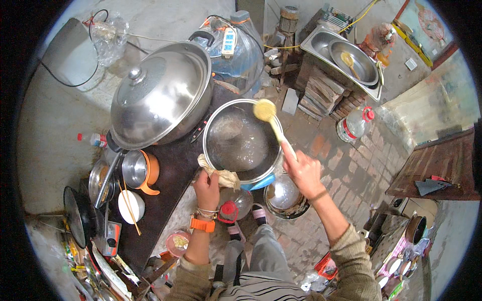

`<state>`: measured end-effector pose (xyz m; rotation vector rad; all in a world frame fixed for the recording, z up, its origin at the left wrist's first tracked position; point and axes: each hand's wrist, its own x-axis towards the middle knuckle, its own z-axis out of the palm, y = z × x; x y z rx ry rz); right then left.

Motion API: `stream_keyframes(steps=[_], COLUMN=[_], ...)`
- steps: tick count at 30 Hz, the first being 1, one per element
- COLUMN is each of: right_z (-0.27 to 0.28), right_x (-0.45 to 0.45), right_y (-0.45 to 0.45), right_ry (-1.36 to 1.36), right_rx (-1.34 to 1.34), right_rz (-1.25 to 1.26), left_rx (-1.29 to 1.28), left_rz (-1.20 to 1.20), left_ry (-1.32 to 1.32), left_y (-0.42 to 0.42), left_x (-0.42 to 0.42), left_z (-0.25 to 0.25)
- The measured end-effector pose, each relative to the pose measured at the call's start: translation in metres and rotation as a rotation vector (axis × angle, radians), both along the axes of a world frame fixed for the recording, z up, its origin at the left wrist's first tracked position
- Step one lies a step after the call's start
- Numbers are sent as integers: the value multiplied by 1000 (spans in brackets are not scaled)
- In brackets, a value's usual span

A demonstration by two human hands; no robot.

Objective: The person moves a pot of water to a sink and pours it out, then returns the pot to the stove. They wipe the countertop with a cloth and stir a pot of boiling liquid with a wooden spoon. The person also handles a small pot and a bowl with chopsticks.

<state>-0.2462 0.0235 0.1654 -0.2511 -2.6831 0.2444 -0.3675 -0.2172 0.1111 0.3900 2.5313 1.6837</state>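
Note:
My right hand [304,174] grips the handle of a pot brush [265,111], its round yellowish head over the right rim of a wide metal pot [241,139]. A shallow layer of murky liquid seems to lie inside that pot. At the pot's lower left rim, my left hand [207,188] pinches a beige cloth [226,178] against the edge. Below the pot are a blue item and a large clear bottle with a red cap [228,211]. What supports the pot from beneath is hidden.
A large lidded wok [162,94] stands on the dark counter at left, near an orange-sided saucepan [150,169] and a white bowl [136,209] with chopsticks. On the brick floor are a metal basin [284,193] and a water bottle [348,128]. A sink [320,39] stands at upper right.

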Motion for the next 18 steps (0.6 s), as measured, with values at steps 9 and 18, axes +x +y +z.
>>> stream_keyframes(steps=[9, 18], right_z=[-5, -13], right_x=[25, -23], right_y=[-22, -37], right_ry=[-201, -341], right_rx=[-28, -115], right_rz=[79, 51], left_rx=[-42, -191], left_rz=[20, -40], left_ry=[-32, 61], left_y=[-9, -1], left_x=[3, 5], left_z=[2, 31])
